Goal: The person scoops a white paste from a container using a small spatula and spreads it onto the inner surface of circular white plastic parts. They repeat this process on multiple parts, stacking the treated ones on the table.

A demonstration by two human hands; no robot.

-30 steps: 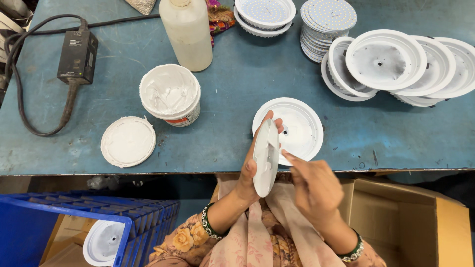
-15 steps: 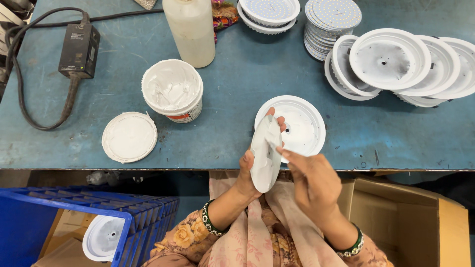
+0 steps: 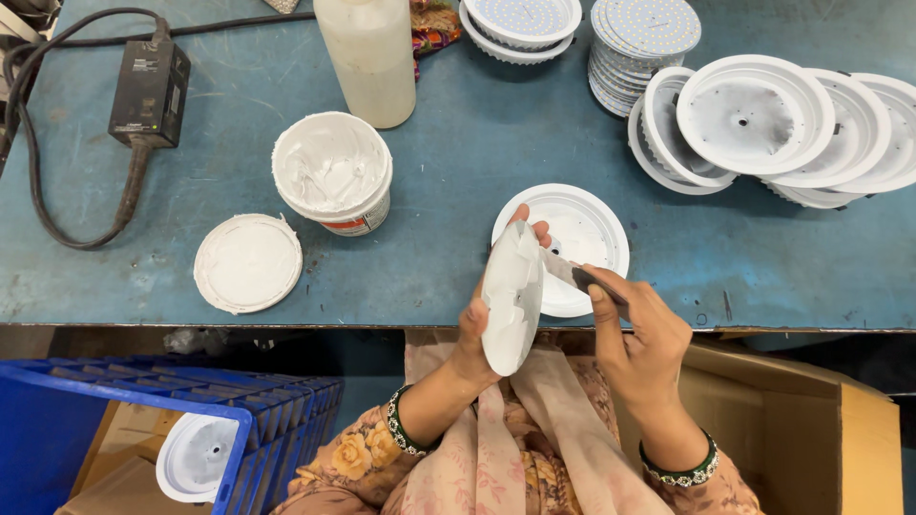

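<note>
My left hand point(image 3: 474, 336) holds a round white disc point(image 3: 510, 296) on edge, tilted, its face smeared with white paste. My right hand point(image 3: 641, 336) grips a thin flat spatula point(image 3: 565, 273) whose blade rests against the disc's face. Just behind them a white round housing point(image 3: 577, 234) lies flat on the blue table point(image 3: 458, 172). An open tub of white paste point(image 3: 331, 172) stands to the left, with its lid point(image 3: 247, 262) lying beside it near the table's front edge.
Overlapping white housings point(image 3: 754, 119) lie at the right, with stacked round dotted boards point(image 3: 637, 43) behind. A translucent bottle point(image 3: 367, 52) and a black power adapter point(image 3: 148, 81) with cable sit at the back. A blue crate point(image 3: 124, 420) and a cardboard box point(image 3: 821, 439) stand below.
The hands hold the same pose with disc and spatula; the spatula has shifted slightly on the disc. The view has drifted a little.
</note>
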